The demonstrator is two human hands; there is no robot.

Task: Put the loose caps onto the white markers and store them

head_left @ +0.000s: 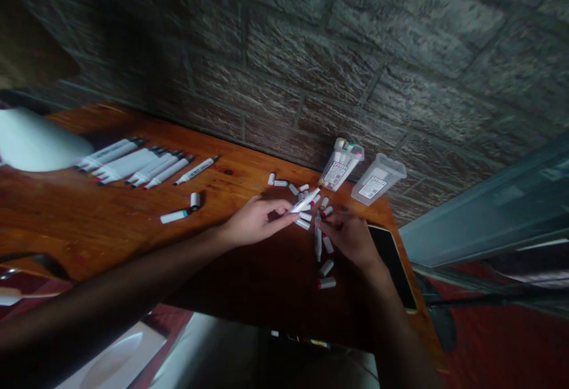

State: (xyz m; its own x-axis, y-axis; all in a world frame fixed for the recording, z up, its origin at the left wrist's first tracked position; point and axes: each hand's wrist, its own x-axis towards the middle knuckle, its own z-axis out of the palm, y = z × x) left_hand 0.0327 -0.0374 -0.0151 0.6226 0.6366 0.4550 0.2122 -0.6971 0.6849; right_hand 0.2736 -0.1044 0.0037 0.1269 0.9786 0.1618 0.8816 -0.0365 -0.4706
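My left hand pinches a white marker between thumb and fingers, its dark tip pointing up and to the right. My right hand is low over the table with its fingers curled together; what they hold, if anything, is hidden. Just at its fingertips is a white marker cap with a red end. An uncapped marker lies left of that hand. Loose white caps, several with coloured ends, are scattered under and between both hands, such as the cap nearest the table's front.
Several white markers lie in a row at left, with a single marker beside them. Two clear plastic boxes stand by the brick wall: one box holds markers, the other box is right of it. A phone lies at the right edge.
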